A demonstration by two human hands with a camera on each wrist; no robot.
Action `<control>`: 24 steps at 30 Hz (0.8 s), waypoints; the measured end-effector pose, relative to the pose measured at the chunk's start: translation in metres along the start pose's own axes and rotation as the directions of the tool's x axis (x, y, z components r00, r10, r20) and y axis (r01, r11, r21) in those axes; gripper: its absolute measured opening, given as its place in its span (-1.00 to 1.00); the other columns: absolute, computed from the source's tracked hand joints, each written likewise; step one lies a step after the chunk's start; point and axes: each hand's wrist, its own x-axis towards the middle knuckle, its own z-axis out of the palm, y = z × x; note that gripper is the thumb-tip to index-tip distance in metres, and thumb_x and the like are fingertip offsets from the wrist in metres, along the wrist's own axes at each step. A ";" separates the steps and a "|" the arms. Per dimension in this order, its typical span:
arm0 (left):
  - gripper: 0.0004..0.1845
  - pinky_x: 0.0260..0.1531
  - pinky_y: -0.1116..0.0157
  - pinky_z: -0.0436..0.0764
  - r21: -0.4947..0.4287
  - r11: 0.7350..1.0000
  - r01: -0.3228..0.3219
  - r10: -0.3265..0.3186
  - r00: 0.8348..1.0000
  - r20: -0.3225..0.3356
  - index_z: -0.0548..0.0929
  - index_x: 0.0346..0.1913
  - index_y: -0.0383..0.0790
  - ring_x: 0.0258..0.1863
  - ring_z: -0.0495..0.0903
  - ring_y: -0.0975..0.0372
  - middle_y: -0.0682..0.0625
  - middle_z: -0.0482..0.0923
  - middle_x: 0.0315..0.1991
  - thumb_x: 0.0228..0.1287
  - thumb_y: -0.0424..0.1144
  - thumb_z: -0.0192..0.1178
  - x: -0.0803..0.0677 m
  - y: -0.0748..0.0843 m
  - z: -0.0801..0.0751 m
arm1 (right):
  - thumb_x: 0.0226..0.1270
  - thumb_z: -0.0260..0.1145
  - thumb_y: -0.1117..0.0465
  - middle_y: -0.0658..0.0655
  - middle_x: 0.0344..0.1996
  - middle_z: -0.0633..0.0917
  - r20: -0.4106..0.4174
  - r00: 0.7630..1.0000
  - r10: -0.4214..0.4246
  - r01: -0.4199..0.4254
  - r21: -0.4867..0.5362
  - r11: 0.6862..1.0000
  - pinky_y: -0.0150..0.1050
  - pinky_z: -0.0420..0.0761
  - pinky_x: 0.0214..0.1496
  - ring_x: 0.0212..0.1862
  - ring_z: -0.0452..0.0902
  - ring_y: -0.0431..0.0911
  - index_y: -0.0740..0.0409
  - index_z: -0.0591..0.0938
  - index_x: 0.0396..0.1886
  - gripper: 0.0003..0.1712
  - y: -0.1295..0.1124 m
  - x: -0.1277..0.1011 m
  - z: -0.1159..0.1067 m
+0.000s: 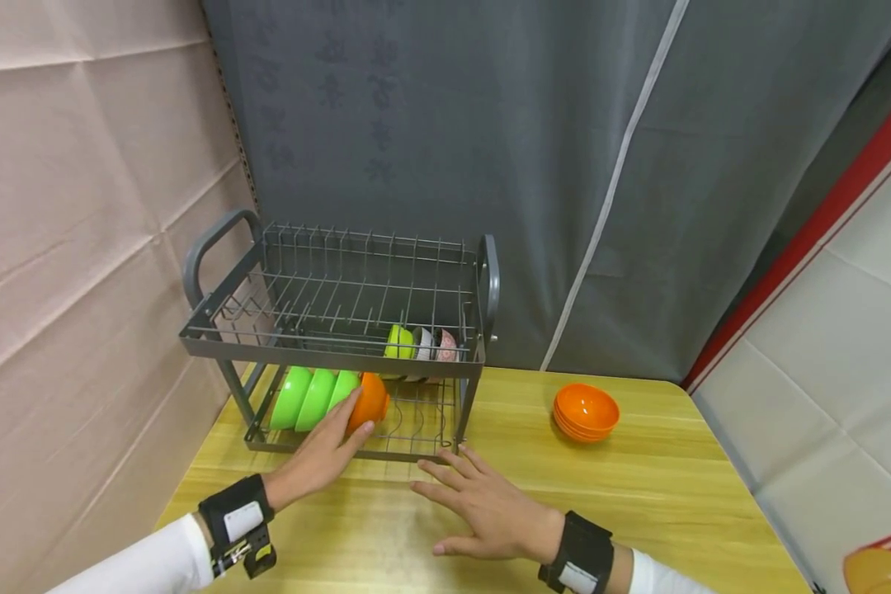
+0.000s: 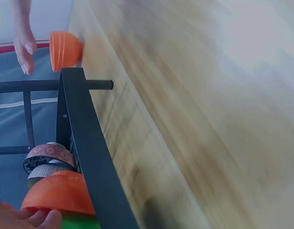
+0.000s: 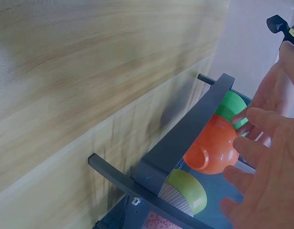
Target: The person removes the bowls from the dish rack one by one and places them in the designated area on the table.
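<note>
Your left hand (image 1: 319, 454) is on the orange bowl (image 1: 369, 401), thumb and fingers curved round its rim. The bowl stands on edge in the lower tier of the grey dish rack (image 1: 341, 351), touching the last of three green bowls (image 1: 313, 399) to its left. Your right hand (image 1: 483, 503) lies flat and released on the wooden table (image 1: 676, 495), fingertips just beside the rack's front right foot, holding nothing.

Head view only: upper tier bare at the left, a few small bowls (image 1: 419, 342) bunched at its right end. A stack of orange bowls (image 1: 585, 412) sits well apart to the right.

Left wrist view adds the patterned undersides of those small bowls behind the rack post. Right wrist view shows the orange bowl's foot ring (image 3: 200, 159) facing out under the front rail.

Room: open slots right of the orange bowl; bare table between rack and stack. Wall close on the left, curtain close behind.
</note>
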 end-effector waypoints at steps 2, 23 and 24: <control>-0.22 0.32 -0.23 0.47 -0.050 0.998 0.042 -0.042 0.999 0.005 -0.08 0.64 -0.21 0.38 0.44 -0.18 -0.36 0.26 0.50 0.61 0.10 -0.10 0.002 0.000 0.002 | 0.43 -0.16 -0.52 0.05 0.60 0.24 0.002 1.000 -0.001 0.001 0.006 1.000 0.25 0.23 0.57 0.58 0.18 0.14 -0.22 0.20 0.60 -0.11 0.000 0.000 0.000; -0.64 0.03 0.02 0.73 -0.125 0.976 0.179 -0.202 0.957 -0.207 0.54 0.22 -0.58 0.09 0.69 -0.16 -0.45 0.64 0.10 0.47 -0.44 0.10 0.018 -0.012 0.014 | 0.44 -0.12 -0.51 0.04 0.60 0.22 0.014 1.000 -0.002 0.002 -0.013 1.000 0.23 0.23 0.58 0.59 0.16 0.12 -0.19 0.24 0.59 -0.12 0.000 0.000 -0.002; -0.64 0.05 0.00 0.72 -0.131 0.975 0.177 -0.202 0.956 -0.213 0.54 0.22 -0.57 0.10 0.68 -0.16 -0.45 0.64 0.10 0.47 -0.43 0.11 0.017 -0.011 0.014 | 0.44 -0.12 -0.51 0.04 0.61 0.22 0.017 1.000 0.000 0.000 -0.010 1.000 0.23 0.22 0.58 0.59 0.16 0.12 -0.19 0.24 0.59 -0.12 0.000 0.000 -0.002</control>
